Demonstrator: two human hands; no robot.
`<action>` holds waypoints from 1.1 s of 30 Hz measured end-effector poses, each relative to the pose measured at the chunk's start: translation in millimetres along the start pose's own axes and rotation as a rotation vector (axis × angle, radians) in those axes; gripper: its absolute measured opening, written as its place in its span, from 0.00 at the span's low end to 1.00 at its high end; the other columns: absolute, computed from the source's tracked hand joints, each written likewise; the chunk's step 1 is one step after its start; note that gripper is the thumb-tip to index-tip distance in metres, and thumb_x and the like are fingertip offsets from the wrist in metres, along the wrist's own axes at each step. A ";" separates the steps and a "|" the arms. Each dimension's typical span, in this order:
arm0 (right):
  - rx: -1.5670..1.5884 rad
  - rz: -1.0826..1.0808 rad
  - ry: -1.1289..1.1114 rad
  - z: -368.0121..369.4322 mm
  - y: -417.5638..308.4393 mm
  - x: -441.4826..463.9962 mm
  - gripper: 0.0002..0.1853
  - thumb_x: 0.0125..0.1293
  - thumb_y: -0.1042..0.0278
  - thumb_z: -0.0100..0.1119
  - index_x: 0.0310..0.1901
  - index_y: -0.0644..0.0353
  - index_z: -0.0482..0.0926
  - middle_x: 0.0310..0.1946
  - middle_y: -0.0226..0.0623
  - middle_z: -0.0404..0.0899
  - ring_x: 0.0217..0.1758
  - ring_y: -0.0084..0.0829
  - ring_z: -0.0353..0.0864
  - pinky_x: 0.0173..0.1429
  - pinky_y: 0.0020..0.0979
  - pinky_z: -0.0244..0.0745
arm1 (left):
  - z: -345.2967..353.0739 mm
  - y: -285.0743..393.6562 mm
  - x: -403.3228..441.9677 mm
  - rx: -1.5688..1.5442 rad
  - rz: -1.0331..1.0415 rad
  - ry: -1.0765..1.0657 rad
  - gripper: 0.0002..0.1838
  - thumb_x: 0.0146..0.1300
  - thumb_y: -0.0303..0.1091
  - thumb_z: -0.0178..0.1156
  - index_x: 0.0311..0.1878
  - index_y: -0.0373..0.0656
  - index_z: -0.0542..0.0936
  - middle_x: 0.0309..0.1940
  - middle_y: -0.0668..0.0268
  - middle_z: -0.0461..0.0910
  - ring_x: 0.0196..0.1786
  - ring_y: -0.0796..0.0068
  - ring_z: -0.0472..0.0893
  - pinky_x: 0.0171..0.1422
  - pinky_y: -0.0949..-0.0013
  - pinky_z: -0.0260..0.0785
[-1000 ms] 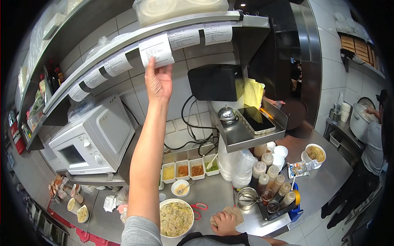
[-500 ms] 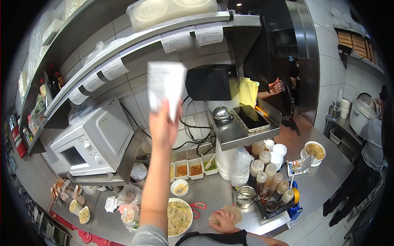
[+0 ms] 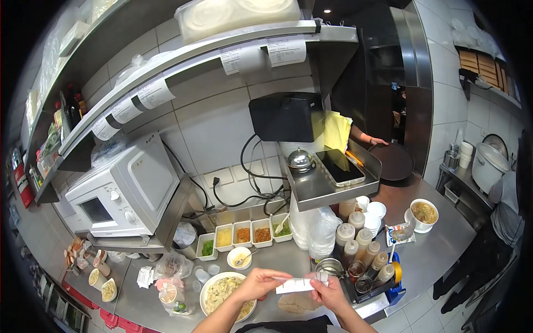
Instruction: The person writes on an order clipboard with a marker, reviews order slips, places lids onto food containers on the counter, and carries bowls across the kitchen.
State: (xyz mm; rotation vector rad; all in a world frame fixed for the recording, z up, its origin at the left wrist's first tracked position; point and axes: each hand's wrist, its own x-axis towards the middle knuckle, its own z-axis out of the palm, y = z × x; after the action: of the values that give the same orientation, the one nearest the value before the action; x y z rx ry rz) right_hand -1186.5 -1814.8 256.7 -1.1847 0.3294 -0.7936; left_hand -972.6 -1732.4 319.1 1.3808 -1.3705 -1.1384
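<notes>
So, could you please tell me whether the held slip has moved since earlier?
Yes, downward: the slip, first at the shelf edge, is now well below it.

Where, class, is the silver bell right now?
In the head view, right of centre, the silver bell sits on the metal shelf, immediately left of the phone.

A grey stainless-steel desk carries a large round white bowl of pale food. From it, a small round white bowl sits near twelve o'clock, and a tan cloth at three.
</notes>
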 end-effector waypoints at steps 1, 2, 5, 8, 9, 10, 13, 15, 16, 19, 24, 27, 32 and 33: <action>0.093 -0.035 -0.029 1.6 2.4 1.1 0.06 0.67 0.73 0.47 0.35 0.60 0.75 0.15 0.31 0.70 0.15 0.20 0.65 0.22 0.24 0.61 | -4.5 -2.3 -3.1 -0.037 0.125 0.004 0.08 0.60 0.20 0.55 0.40 0.34 0.81 0.38 0.63 0.81 0.36 0.81 0.78 0.41 0.79 0.71; 0.189 -0.077 -0.041 2.7 5.9 0.4 0.06 0.66 0.75 0.45 0.35 0.59 0.74 0.15 0.32 0.69 0.14 0.21 0.63 0.22 0.26 0.61 | -8.9 -4.0 -5.0 -0.075 0.243 -0.010 0.07 0.58 0.17 0.54 0.36 0.33 0.82 0.36 0.60 0.81 0.35 0.78 0.79 0.41 0.77 0.72; 0.585 -0.143 -0.158 -8.7 12.4 7.8 0.08 0.66 0.77 0.41 0.34 0.58 0.73 0.16 0.32 0.67 0.13 0.22 0.61 0.23 0.28 0.60 | -19.1 16.3 -19.4 -0.136 0.233 0.083 0.08 0.55 0.13 0.50 0.30 0.29 0.78 0.37 0.51 0.79 0.38 0.60 0.82 0.45 0.63 0.77; 0.111 -0.323 -0.139 -13.5 -8.8 5.9 0.08 0.61 0.81 0.44 0.28 0.58 0.71 0.18 0.28 0.66 0.16 0.23 0.64 0.25 0.27 0.60 | -42.5 5.0 -17.9 -0.039 0.347 0.323 0.07 0.59 0.16 0.50 0.28 0.30 0.76 0.35 0.50 0.79 0.35 0.60 0.83 0.44 0.62 0.77; -0.207 -0.510 -0.140 -3.7 -11.4 8.5 0.08 0.58 0.83 0.43 0.27 0.58 0.71 0.19 0.31 0.68 0.17 0.25 0.65 0.26 0.28 0.60 | -37.6 8.2 -15.6 0.002 0.376 0.347 0.08 0.61 0.17 0.49 0.31 0.31 0.78 0.34 0.53 0.80 0.36 0.63 0.82 0.44 0.67 0.75; -0.248 -0.549 -0.172 5.9 -3.4 10.6 0.09 0.54 0.85 0.42 0.27 0.59 0.70 0.19 0.33 0.68 0.19 0.26 0.65 0.26 0.28 0.59 | -22.6 14.4 -11.4 0.086 0.358 0.405 0.07 0.63 0.21 0.50 0.34 0.33 0.78 0.33 0.55 0.80 0.35 0.66 0.82 0.44 0.68 0.74; -0.407 -0.408 -0.275 31.8 12.8 6.4 0.11 0.45 0.87 0.37 0.24 0.62 0.70 0.19 0.38 0.69 0.20 0.31 0.67 0.27 0.30 0.58 | 21.4 34.9 -7.0 0.469 0.217 0.279 0.11 0.66 0.33 0.52 0.38 0.35 0.81 0.30 0.60 0.81 0.31 0.72 0.79 0.43 0.72 0.71; -0.352 -0.426 -0.294 40.5 15.1 6.8 0.11 0.45 0.86 0.38 0.24 0.61 0.71 0.18 0.37 0.68 0.21 0.31 0.67 0.27 0.32 0.59 | 36.9 18.6 -1.0 0.712 0.149 0.219 0.18 0.66 0.38 0.52 0.25 0.36 0.81 0.15 0.60 0.76 0.23 0.71 0.76 0.33 0.69 0.67; -0.384 -0.371 -0.301 38.9 11.2 5.7 0.11 0.45 0.86 0.38 0.25 0.61 0.71 0.18 0.37 0.68 0.22 0.31 0.68 0.28 0.32 0.59 | 41.0 10.8 1.0 0.651 0.173 0.270 0.21 0.66 0.38 0.52 0.19 0.34 0.75 0.11 0.64 0.69 0.19 0.76 0.67 0.26 0.68 0.59; -0.296 -0.398 -0.274 37.4 1.9 1.4 0.11 0.45 0.87 0.38 0.25 0.62 0.71 0.20 0.37 0.69 0.26 0.30 0.70 0.34 0.30 0.63 | 31.4 -4.3 1.3 0.680 0.278 0.290 0.27 0.65 0.38 0.54 0.11 0.32 0.66 0.05 0.68 0.57 0.13 0.80 0.56 0.18 0.67 0.50; -0.247 -0.523 -0.218 26.8 4.5 4.5 0.11 0.48 0.87 0.40 0.28 0.61 0.71 0.19 0.28 0.68 0.27 0.24 0.71 0.32 0.26 0.64 | -2.8 -13.9 -3.7 0.801 0.199 0.427 0.25 0.61 0.38 0.58 0.11 0.35 0.69 0.06 0.55 0.61 0.13 0.57 0.63 0.28 0.60 0.58; 0.108 -0.075 -0.169 4.2 -22.0 -5.0 0.10 0.61 0.80 0.44 0.41 0.60 0.73 0.16 0.23 0.63 0.19 0.16 0.63 0.23 0.20 0.57 | -40.3 -13.9 -8.6 0.762 0.251 0.570 0.19 0.57 0.35 0.63 0.14 0.37 0.71 0.14 0.57 0.71 0.20 0.63 0.71 0.30 0.62 0.61; 0.156 0.111 -0.191 19.8 -43.3 1.5 0.21 0.68 0.71 0.47 0.62 0.55 0.63 0.15 0.23 0.61 0.15 0.15 0.59 0.20 0.19 0.55 | 3.5 62.2 -21.1 0.560 0.713 -0.116 0.15 0.49 0.20 0.63 0.42 0.41 0.80 0.42 0.59 0.77 0.53 0.60 0.75 0.49 0.64 0.72; 0.153 0.104 -0.198 20.1 -41.8 2.2 0.23 0.68 0.69 0.48 0.64 0.55 0.60 0.15 0.24 0.61 0.15 0.16 0.59 0.20 0.19 0.55 | 4.6 64.1 -18.8 0.536 0.687 -0.192 0.16 0.49 0.19 0.61 0.43 0.42 0.80 0.41 0.59 0.78 0.54 0.60 0.75 0.49 0.65 0.73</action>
State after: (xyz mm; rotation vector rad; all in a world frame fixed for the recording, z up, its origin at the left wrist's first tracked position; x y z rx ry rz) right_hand -1188.3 -1808.7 302.7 -1.0828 0.1624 -0.5954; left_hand -990.6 -1715.4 381.3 1.0010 -2.1744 -0.4620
